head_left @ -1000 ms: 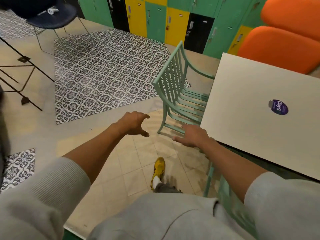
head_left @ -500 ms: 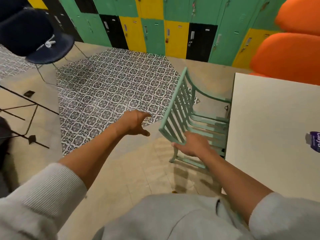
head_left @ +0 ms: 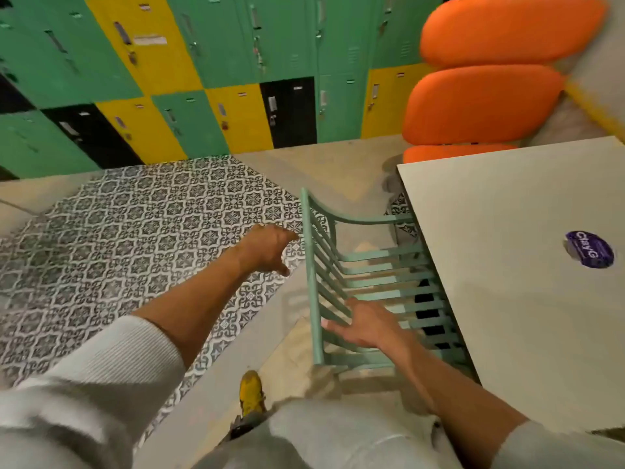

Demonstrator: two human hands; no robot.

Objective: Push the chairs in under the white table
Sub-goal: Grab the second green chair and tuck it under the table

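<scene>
Locker room: wall of green, yellow and black lockers (head_left: pixel 236 79) at back, patterned floor tiles (head_left: pixel 135 248) left, plain floor by the table. Orange cushions (head_left: pixel 483 103) stacked against the wall past the table's far corner.

Table (head_left: pixel 527 299) occupies right side of view; purple sticker (head_left: pixel 590 253) on its top. One green slatted chair (head_left: pixel 372 282) visible, facing the table. Front part of seat already under the table edge; rear of seat and backrest stand clear of it. No other chair in view.

Right hand (head_left: pixel 363 328): fingers spread, palm laid against the lower end of the backrest, near-side corner. Not closed round a slat as far as can be seen; reads as a flat push contact, not a grasp. A flat palm suits this: the load is a horizontal shove toward the table, no lifting needed.

Left hand (head_left: pixel 270 250): open, fingers loosely curled, holding nothing. Just beside the top rail near the far corner, apparently not touching. Likely placed to catch the other end so the chair goes in square rather than swivelling.

Yellow shoe (head_left: pixel 252 392) planted behind the chair, in line with the push.

Judgement: push partly done on this chair.
</scene>
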